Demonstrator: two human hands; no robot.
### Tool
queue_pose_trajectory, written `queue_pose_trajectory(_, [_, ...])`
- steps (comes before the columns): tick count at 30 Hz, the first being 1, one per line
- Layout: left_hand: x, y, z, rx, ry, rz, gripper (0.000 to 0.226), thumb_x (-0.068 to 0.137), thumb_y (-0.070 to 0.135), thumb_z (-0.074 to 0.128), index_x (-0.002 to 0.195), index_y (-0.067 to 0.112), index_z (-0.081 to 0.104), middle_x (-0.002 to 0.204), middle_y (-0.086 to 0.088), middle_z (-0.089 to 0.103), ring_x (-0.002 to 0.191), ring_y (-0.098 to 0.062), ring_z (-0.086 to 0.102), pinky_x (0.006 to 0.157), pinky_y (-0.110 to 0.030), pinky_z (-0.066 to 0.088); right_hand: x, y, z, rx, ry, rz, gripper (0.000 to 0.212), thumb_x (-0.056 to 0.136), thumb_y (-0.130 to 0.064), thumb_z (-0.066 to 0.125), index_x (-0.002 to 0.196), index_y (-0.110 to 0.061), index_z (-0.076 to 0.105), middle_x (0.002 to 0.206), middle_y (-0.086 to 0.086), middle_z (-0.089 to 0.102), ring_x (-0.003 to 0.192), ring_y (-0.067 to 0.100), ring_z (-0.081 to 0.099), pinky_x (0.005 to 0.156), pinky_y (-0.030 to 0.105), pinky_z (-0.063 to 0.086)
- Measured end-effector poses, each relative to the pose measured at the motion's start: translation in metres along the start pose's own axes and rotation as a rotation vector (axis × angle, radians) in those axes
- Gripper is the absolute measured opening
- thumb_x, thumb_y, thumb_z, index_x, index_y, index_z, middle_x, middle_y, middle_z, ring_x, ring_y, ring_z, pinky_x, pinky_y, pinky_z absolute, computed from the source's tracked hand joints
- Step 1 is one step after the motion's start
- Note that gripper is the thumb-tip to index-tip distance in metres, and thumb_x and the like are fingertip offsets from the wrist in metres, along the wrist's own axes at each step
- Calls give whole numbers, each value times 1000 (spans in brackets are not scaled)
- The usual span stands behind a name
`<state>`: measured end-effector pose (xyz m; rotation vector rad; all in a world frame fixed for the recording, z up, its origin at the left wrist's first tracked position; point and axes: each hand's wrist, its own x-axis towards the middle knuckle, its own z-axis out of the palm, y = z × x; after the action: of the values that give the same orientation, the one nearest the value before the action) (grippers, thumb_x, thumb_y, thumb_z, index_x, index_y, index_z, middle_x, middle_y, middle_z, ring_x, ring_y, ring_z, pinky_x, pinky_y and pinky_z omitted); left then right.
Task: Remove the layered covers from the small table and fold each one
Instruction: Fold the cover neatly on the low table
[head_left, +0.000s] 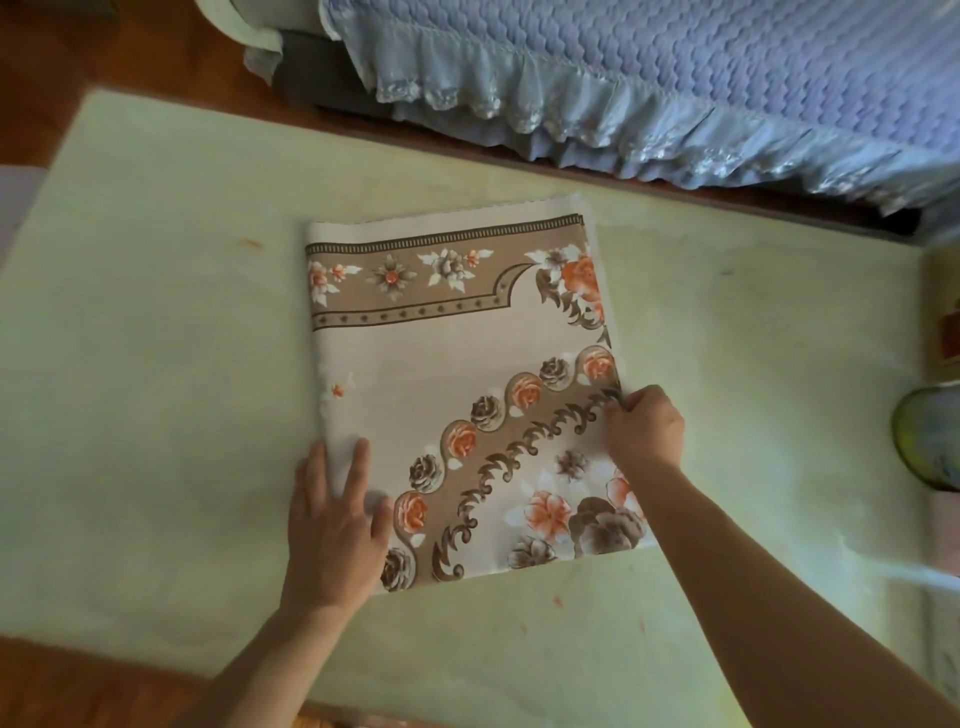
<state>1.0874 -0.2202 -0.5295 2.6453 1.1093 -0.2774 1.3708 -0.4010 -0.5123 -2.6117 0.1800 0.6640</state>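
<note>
A folded floral cover (457, 364), white and tan with orange and brown flowers, lies flat in the middle of the small table. The table carries a pale green cover (156, 322) beneath it. My left hand (335, 525) presses flat on the floral cover's near left corner, fingers straight and spread. My right hand (644, 428) pinches the cover's right edge about halfway along, fingers curled around the fabric.
A bed with a lilac quilted spread and frilled valance (649, 98) runs along the far side. A round glass or ceramic object (930, 436) and other items sit at the table's right end. Brown wooden floor (62, 62) shows at the far left.
</note>
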Motion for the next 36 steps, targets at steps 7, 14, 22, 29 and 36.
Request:
queue_pose_trajectory(7, [2,-3,10,5,-19,-30,69,92,49,42,154,18,42,157,-33,27,145,-48,26,118,-54,28,6,5,0,157,6,91,13,89,-25,70,99,-17,74,94,2,69,95,25,62,77,28,46])
queue_pose_trajectory(14, [0,18,-8,-107,16,-97,62,88,37,70,143,15,54,154,-25,31,140,-46,34,110,-60,35,-11,-10,-6,103,55,-83,6,94,-19,60,94,-17,65,90,0,64,92,26,63,73,33,49])
queue_pose_trajectory(22, [103,152,-96,-930,-264,-350,53,97,60,53,135,24,50,120,11,60,110,-15,61,88,-31,46,-59,-35,-8,-159,-437,-1154,5,93,-21,53,96,-19,55,147,0,52,112,26,63,84,43,57])
queue_pose_trajectory(29, [161,148,-54,-749,-187,-527,22,103,26,52,94,9,63,93,-9,62,87,-30,58,76,-34,38,67,-74,-26,-72,-19,-478,31,95,-15,53,125,-10,63,129,14,57,118,32,52,99,34,40])
queue_pose_trajectory(36, [118,151,-76,-839,2,-412,47,104,29,51,61,10,47,54,-1,48,43,-7,44,42,-19,35,105,-99,-15,-45,-53,-156,34,90,-9,49,123,-5,56,128,15,47,108,37,56,91,35,45])
